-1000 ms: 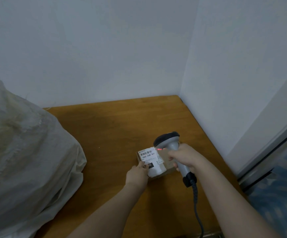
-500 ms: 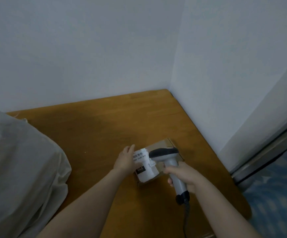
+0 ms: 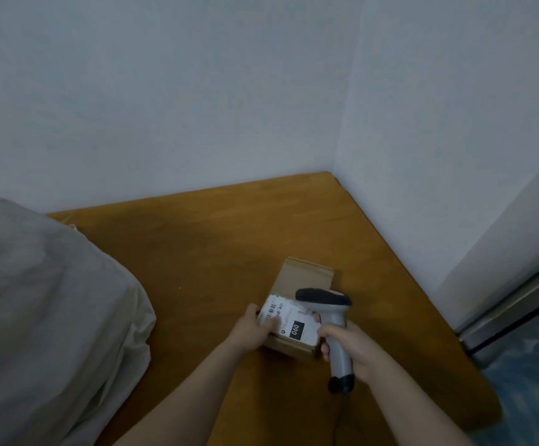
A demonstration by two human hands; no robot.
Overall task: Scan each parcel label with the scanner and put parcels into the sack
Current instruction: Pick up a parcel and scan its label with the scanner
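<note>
Just right of centre on the brown wooden table (image 3: 229, 236), a small brown cardboard parcel (image 3: 306, 276) lies flat, its white printed label (image 3: 289, 320) facing up on the near half. The left hand (image 3: 254, 326) reaches in from below with the forearm angled up and to the right; it grips the parcel's left edge, thumb on the label. The right hand (image 3: 356, 352) is wrapped round the handle of the grey handheld scanner (image 3: 329, 312), whose dark head hangs over the label's right side. A black cable (image 3: 339, 420) trails from the handle's base. The bulky pale fabric sack (image 3: 46, 317) sits well apart at the left.
</note>
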